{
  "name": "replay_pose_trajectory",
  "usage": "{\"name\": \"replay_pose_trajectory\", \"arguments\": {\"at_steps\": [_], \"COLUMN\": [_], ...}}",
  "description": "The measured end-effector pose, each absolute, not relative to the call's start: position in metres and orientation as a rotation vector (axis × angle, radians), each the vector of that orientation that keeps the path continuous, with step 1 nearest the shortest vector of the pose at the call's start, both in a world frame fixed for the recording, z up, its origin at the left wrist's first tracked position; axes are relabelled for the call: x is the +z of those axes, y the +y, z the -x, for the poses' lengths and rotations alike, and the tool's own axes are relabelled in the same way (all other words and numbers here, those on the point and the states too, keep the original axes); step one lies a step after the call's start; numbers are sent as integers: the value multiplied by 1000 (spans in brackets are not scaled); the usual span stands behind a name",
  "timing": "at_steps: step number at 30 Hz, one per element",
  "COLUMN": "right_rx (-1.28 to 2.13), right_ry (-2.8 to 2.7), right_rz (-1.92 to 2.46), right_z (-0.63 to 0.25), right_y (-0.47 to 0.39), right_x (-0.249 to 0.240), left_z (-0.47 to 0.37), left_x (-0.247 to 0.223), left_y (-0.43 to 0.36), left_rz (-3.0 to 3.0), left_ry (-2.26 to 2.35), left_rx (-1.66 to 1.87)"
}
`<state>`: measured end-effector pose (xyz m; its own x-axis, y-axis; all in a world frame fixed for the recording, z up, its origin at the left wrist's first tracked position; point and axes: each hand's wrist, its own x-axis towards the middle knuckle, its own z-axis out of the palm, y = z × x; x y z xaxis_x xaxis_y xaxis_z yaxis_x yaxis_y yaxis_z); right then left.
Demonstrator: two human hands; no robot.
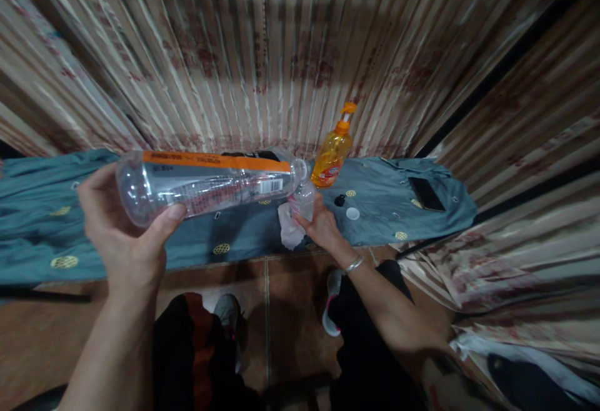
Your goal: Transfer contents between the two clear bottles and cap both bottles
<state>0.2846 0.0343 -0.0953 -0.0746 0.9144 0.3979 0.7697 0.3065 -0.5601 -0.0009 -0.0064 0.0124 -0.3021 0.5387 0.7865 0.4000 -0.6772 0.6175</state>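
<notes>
Long, narrow support, draped in teal cloth [253,230]; the cloth hides its top. Runs in from left of view, ends at right. Cloth rumpled at left, flatter mid-length, scattered with yellow oval motifs.

Directly on it: pump dispenser bottle [332,160], amber liquid, orange pump head, red label, standing toward far edge. Just in front and to the right, small black cap-like piece [340,200]; near that, flat white disc [353,213]. Well apart, close to right end: black smartphone [426,193], lying flat, slantwise.
</notes>
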Motion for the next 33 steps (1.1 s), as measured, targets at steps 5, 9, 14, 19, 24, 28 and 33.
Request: {"name": "replay_pose_trajectory", "arguments": {"at_steps": [5,9,14,19,24,28,33], "right_rx": [270,277,263,268,259,266,277], "right_ry": [-1868,-1861,-1857,-1870,-1870,-1878,-1872], "right_rz": [1492,1498,1498,1516,1512,1518,1511], "right_z": [-284,-284,-284,-284,-285,-285,-284], "right_y": [34,35,34,34,35,35,34], "right_x": [-95,-96,-96,-95,-96,-96,-96], "left_z": [2,2,3,3,2,4,7], "left_x": [11,11,11,11,11,10,8], "left_y": [-5,-5,-5,-5,-5,-3,0], "left_rz": [-1805,-1799,-1783,-1789,-1800,-1823,-1827], "left_ry": [1229,1252,1241,1239,1239,1207,1183], "left_rx": [2142,2136,2150,2145,2143,2148,2169]}}
